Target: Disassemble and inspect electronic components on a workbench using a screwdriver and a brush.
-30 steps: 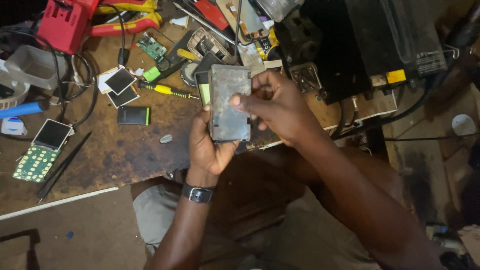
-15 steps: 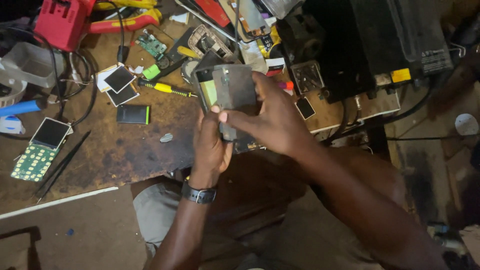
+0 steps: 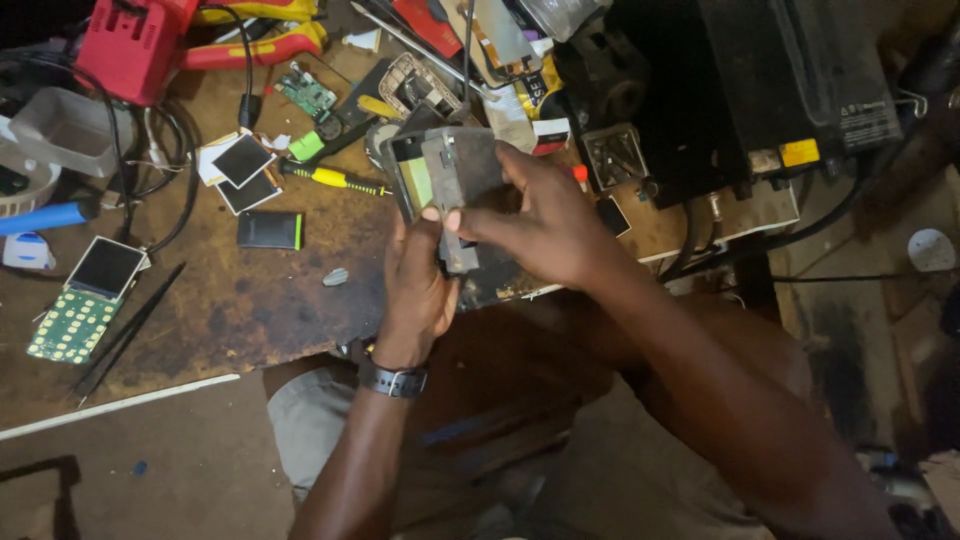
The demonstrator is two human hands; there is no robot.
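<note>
While the person sits with the knees under the edge of the tabletop (image 3: pixel 250 310), both hands are lifted over it and they hold one thing together: a flat grey phone part (image 3: pixel 455 190), standing nearly upright, with a small pale screen on its left side. The left hand (image 3: pixel 418 290), which has a dark watch (image 3: pixel 393 380) on the wrist, grasps the part from below, and its thumb lies on the lower front face. The right hand (image 3: pixel 535 225) comes from the right side and closes around the right edge of the part, with the thumb tip pressing on the front, just beside the left thumb. So both hands are clenched on the same part, above the near edge of the tabletop. To the left of the hands, a small black battery (image 3: pixel 269 230) lies flat on the wood. Farther left there are a green keypad board (image 3: pixel 85 300) with a dark screen, and black tweezers (image 3: pixel 125 325) just beside it. Behind the battery lie two small dark screens (image 3: pixel 243 172) and a yellow screwdriver (image 3: pixel 335 180). At the far left corner stands a red tool (image 3: pixel 130 45) with black cables, and a white tray (image 3: pixel 65 130) is near it. On the far right side a big black box (image 3: pixel 760 80) sits on the tabletop, well apart from the hands.
</note>
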